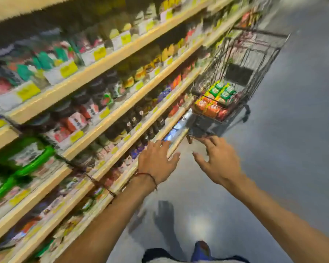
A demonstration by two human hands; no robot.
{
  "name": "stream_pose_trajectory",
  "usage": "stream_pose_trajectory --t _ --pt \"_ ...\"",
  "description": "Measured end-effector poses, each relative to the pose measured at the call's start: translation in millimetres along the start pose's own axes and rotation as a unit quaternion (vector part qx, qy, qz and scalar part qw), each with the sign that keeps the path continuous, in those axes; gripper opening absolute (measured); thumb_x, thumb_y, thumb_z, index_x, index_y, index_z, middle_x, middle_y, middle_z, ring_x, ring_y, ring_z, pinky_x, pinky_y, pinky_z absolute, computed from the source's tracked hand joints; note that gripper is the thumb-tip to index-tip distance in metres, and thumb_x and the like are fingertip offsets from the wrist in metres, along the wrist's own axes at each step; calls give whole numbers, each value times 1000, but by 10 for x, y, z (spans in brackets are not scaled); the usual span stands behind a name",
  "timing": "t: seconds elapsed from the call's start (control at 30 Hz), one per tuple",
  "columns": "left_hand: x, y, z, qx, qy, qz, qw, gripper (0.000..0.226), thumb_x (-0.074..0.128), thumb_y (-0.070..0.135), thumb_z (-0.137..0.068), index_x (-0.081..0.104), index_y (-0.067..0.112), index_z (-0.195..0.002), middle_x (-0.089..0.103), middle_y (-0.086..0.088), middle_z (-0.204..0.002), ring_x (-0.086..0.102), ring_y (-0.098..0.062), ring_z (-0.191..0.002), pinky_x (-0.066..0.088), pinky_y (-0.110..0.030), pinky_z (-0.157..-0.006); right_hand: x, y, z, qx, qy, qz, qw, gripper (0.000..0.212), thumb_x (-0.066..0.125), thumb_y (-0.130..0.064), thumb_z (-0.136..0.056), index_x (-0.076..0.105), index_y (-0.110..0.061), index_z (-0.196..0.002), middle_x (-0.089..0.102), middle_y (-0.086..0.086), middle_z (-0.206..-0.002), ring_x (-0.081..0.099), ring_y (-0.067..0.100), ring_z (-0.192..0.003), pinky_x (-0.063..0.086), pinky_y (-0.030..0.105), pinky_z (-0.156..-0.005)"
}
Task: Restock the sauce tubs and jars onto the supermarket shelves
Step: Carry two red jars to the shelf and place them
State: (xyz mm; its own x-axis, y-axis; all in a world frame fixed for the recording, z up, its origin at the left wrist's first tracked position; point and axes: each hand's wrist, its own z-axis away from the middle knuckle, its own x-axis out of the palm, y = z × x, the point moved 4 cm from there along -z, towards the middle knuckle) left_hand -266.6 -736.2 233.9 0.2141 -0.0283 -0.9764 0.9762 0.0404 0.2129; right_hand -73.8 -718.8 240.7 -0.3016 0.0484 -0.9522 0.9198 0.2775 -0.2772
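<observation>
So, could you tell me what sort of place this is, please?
Most likely a supermarket aisle: long stocked shelves, yellow price tags on their edges, and a wire trolley holding cartons.

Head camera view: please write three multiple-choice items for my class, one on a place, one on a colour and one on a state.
1. Where is the shopping cart?
A. Ahead of the hands, beside the shelves
B. Behind the person
C. Lying on its side

2. What colour is the thread around the left wrist?
A. Blue
B. Red
C. White

3. How are the left hand and right hand?
A. Gripping jars
B. Clenched into fists
C. Open, fingers spread

Answers:
1 A: the cart stands upright past the fingertips, alongside the shelves.
2 B: the thread looks red.
3 C: both hands show spread fingers and carry nothing.
</observation>
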Motion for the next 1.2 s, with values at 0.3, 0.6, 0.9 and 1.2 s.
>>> stream_pose_trajectory --t 0.3,0.6,0.9,1.2 --pt "453 1289 -1651 57 -56 -12 997 55 40 63 -97 53 26 -135 57 0 -134 51 -24 -125 49 -42 -93 -155 1694 -967 80 -13 -32 996 53 54 -56 -96 62 -18 -131 61 6 -125 56 28 -116 50 41 -91" --pt "646 2261 -3891 87 -62 8 994 62 40 61 -99 47 21 -145 53 -5 -143 48 -28 -131 45 -43 -104 -321 3068 -2808 97 -18 -1 995 54 52 -56 -97 60 -15 -132 60 7 -124 55 29 -116 51 42 -90" --pt "1030 2956 -5615 67 -93 69 991 81 18 73 -82 59 24 -132 62 -6 -132 56 -32 -123 50 -43 -97 -215 4310 -4255 141 -39 -47 988 53 53 -53 -98 61 -15 -134 61 7 -128 53 29 -118 50 42 -91" --pt "1662 3655 -7134 -34 -148 87 985 58 40 58 -101 49 22 -145 46 -5 -151 44 -29 -136 42 -45 -104 12 5711 -5842 96 -71 -114 986 42 60 -48 -95 67 -18 -123 64 3 -110 57 25 -104 54 46 -80"
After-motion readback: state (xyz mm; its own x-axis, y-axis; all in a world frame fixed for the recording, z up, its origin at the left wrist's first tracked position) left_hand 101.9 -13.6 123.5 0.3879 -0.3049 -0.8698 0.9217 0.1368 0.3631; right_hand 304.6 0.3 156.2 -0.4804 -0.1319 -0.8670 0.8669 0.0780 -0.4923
